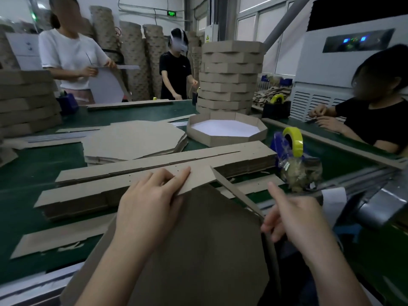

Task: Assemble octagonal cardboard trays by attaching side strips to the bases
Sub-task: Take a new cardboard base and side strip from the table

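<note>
Octagonal base (198, 239): plain brown cardboard, held tilted just in front of the person, its near part running out of the lower frame edge. Side strip (199, 177): a long brown band with a row of small holes, creased into segments. One segment lies along the base's far edge under the left hand. The next segment angles down the base's far-right edge to the right hand.

Left hand (152, 202): laid palm-down over the base's far edge, with the index finger straight on the strip's face and the other fingers bent against it. Whether the thumb clasps from beneath cannot be told.

Right hand (295, 219): at the base's right corner, with the index finger extended toward the far left and the remaining fingers curled round the strip's edge, gripping it.

Beyond the left hand, flat strip stacks (154, 164) lie on the green table (33, 173). Farther out is a pile of flat bases (132, 140).

Beyond the right hand stands a tape dispenser (291, 142) with a yellow roll. Between and beyond the hands sits a finished tray (227, 129), white inside, before a tall tray stack (229, 78).
</note>
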`<state>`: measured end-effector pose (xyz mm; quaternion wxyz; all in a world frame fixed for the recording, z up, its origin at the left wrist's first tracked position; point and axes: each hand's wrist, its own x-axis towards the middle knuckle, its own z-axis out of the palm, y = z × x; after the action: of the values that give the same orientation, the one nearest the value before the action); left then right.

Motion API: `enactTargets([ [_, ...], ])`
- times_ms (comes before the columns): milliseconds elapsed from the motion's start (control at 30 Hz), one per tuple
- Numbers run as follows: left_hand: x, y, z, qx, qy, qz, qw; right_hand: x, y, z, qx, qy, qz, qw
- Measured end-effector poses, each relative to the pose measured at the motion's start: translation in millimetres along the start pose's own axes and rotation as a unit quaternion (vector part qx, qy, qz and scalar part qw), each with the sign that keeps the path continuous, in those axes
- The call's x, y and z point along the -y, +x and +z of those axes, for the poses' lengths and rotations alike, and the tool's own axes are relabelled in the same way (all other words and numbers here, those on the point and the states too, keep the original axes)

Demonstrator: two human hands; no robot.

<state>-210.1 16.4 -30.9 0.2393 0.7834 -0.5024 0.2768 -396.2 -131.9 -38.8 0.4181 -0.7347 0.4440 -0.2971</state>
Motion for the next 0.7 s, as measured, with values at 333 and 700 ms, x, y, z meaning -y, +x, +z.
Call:
enactTargets([
  [333,-0.7,2.2,7.7,-0.048,0.035,0.084,0.995,25.3,18.3,55.2,0.132,-0.019,-0.376,0.917],
  [700,33.5,-33.9,0.3,0.003,-0.296,-0.251,0.922,19.6,32.3,25.9,0.086,0.036,-0.371,0.924],
])
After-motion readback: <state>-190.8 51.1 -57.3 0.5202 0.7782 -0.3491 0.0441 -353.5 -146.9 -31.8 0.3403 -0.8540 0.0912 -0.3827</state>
